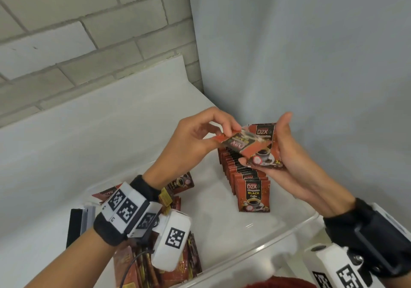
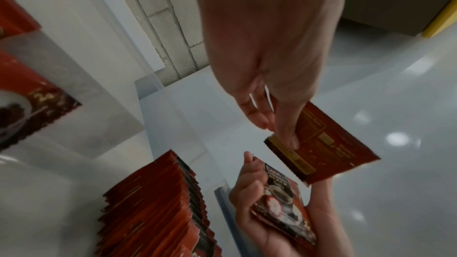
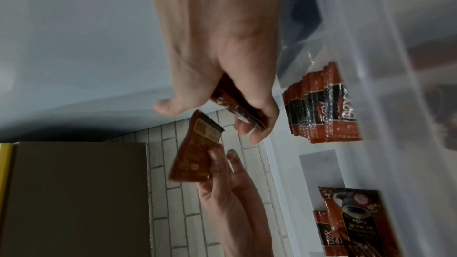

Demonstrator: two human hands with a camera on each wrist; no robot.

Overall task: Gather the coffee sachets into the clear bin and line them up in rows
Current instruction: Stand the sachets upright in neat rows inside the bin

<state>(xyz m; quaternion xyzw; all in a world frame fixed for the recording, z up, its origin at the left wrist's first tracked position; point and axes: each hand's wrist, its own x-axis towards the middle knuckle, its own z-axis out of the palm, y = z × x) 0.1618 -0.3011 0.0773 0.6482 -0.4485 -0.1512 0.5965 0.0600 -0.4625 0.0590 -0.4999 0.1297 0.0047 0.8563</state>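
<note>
Pinched in the left hand (image 1: 195, 136), single sachet (image 1: 235, 143) tilted crosswise over upright sachets (image 1: 265, 145) gripped by the right hand (image 1: 287, 154), above the row (image 1: 244, 176) along the clear bin's (image 1: 289, 232) right wall.

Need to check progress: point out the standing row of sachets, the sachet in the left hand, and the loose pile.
Standing row (image 1: 253, 195), head view, front sachet's face.
Left-hand sachet (image 1: 235, 143), head view, its middle.
Loose pile (image 1: 180, 182), head view, top sachet.

Bin floor (image 1: 213, 201) free between sachet row (image 1: 244, 176) and loose pile (image 1: 178, 199)
</note>
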